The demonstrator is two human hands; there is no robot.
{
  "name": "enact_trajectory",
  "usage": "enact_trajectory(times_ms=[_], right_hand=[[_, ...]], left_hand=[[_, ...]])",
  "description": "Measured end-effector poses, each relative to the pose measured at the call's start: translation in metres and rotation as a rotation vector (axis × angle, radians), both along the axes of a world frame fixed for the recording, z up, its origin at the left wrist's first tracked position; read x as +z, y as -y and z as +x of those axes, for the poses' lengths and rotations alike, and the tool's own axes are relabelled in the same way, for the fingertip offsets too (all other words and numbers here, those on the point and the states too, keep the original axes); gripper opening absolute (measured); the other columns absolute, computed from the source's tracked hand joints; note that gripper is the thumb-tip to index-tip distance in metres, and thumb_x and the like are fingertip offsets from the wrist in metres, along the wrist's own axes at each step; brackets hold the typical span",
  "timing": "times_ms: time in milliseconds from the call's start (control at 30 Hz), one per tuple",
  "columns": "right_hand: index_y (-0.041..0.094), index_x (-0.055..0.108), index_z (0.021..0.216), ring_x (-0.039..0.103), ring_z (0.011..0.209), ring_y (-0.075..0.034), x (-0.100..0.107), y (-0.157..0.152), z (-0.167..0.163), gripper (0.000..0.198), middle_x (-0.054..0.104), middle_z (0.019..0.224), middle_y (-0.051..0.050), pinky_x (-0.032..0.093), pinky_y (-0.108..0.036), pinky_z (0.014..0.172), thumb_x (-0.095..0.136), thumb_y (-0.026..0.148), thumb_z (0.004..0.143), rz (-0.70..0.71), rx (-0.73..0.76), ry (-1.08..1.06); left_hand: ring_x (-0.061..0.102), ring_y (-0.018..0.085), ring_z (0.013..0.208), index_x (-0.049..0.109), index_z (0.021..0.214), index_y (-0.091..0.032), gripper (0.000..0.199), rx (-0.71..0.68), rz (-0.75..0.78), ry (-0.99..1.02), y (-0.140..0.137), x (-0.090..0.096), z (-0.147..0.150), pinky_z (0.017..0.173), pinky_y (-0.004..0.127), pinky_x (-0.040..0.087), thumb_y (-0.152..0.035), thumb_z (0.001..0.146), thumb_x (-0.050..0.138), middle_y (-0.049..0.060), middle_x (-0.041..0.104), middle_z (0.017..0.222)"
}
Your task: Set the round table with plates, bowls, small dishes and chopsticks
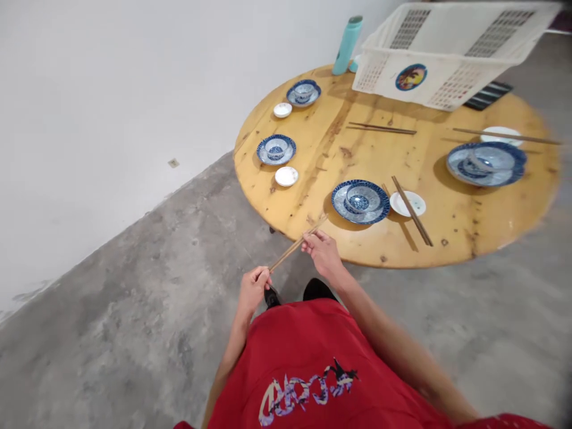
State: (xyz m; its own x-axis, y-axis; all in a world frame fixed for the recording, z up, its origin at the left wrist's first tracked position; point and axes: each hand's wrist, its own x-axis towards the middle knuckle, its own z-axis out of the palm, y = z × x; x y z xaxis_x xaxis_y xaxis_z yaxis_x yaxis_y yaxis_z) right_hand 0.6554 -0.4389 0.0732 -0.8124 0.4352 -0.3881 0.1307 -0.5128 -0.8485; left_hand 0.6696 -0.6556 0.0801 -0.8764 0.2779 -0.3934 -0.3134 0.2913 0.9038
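Observation:
Just off the near left edge of the round table, both hands grip a pair of wooden chopsticks (286, 254). My left hand (255, 286) is closed around the lower end, while my right hand (320, 249) pinches them toward the upper end, whose tips reach over the tabletop. Nearest to my right hand is a blue-patterned plate (338, 210) with a small bowl (363, 198) on it. Beside that plate, another pair of chopsticks (413, 213) rests across a small white dish (415, 204).
The wooden table (313, 179) carries more place settings, including a blue plate (261, 156) with a bowl and a white dish (286, 176). Farther back stand a white plastic basket (429, 89) and a teal bottle (347, 46). Loose chopsticks (382, 128) lie mid-table. A wall (134, 89) rises left.

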Motion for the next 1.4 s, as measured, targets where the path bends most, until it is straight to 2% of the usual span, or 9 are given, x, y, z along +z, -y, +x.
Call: enact_trajectory(times_ms=[133, 300, 500, 633, 867, 1133, 1400], right_hand=[[0.02, 0.056, 0.071, 0.053, 0.057, -0.008, 0.003, -0.021, -0.04, 0.045, 0.054, 0.063, 0.004, 0.051, -0.022, 0.056, 0.09, 0.045, 0.056, 0.051, -0.033, 0.01], [0.02, 0.057, 0.07, 0.055, 0.058, -0.008, -0.005, -0.052, -0.089, 0.047, 0.055, 0.062, 0.004, 0.052, -0.02, 0.057, 0.093, 0.047, 0.056, 0.085, -0.065, 0.012], [0.019, 0.06, 0.068, 0.057, 0.059, -0.009, -0.025, -0.085, -0.147, 0.049, 0.057, 0.064, 0.004, 0.055, -0.019, 0.056, 0.097, 0.045, 0.052, -0.029, -0.084, -0.006], [0.018, 0.064, 0.07, 0.059, 0.061, -0.009, -0.035, -0.109, -0.177, 0.045, 0.061, 0.069, 0.002, 0.056, -0.02, 0.056, 0.097, 0.044, 0.053, -0.072, -0.08, -0.016], [0.018, 0.067, 0.068, 0.057, 0.056, -0.009, -0.044, -0.14, -0.199, 0.042, 0.061, 0.062, 0.001, 0.055, -0.02, 0.055, 0.095, 0.046, 0.054, -0.098, -0.121, 0.031], [0.018, 0.067, 0.071, 0.058, 0.058, -0.01, -0.055, -0.147, -0.216, 0.044, 0.061, 0.063, 0.001, 0.057, -0.022, 0.057, 0.096, 0.047, 0.056, -0.108, -0.183, 0.019], [0.017, 0.059, 0.067, 0.057, 0.053, -0.009, -0.058, -0.157, -0.241, 0.034, 0.058, 0.059, 0.002, 0.055, -0.019, 0.054, 0.089, 0.031, 0.073, -0.015, -0.236, 0.138]], left_hand=[[0.051, 0.011, 0.058, 0.065, 0.071, -0.018, 0.037, -0.008, 0.019, -0.019, -0.001, -0.005, -0.04, 0.061, 0.024, 0.041, -0.052, 0.083, 0.057, 0.0, 0.06, 0.066], [0.051, 0.01, 0.057, 0.068, 0.074, -0.017, 0.036, -0.014, 0.029, 0.012, -0.019, -0.014, -0.087, 0.06, 0.024, 0.04, -0.05, 0.082, 0.058, 0.0, 0.061, 0.067], [0.051, 0.01, 0.054, 0.071, 0.078, -0.017, 0.036, 0.004, -0.03, 0.033, -0.049, -0.017, -0.143, 0.057, 0.024, 0.04, -0.051, 0.08, 0.06, 0.0, 0.061, 0.064], [0.051, 0.01, 0.055, 0.068, 0.072, -0.017, 0.035, -0.01, -0.044, 0.047, -0.071, -0.019, -0.172, 0.058, 0.024, 0.04, -0.051, 0.081, 0.062, 0.0, 0.062, 0.065], [0.05, 0.01, 0.056, 0.068, 0.073, -0.017, 0.035, -0.038, -0.077, 0.089, -0.101, -0.02, -0.2, 0.06, 0.024, 0.039, -0.051, 0.08, 0.062, -0.001, 0.06, 0.064], [0.048, 0.011, 0.058, 0.067, 0.073, -0.017, 0.034, -0.086, -0.112, 0.128, -0.109, -0.027, -0.228, 0.061, 0.025, 0.039, -0.05, 0.08, 0.063, -0.001, 0.059, 0.067], [0.05, 0.011, 0.06, 0.064, 0.074, -0.018, 0.027, -0.101, -0.116, 0.105, -0.114, -0.039, -0.274, 0.062, 0.024, 0.04, -0.044, 0.082, 0.061, -0.001, 0.06, 0.069]])
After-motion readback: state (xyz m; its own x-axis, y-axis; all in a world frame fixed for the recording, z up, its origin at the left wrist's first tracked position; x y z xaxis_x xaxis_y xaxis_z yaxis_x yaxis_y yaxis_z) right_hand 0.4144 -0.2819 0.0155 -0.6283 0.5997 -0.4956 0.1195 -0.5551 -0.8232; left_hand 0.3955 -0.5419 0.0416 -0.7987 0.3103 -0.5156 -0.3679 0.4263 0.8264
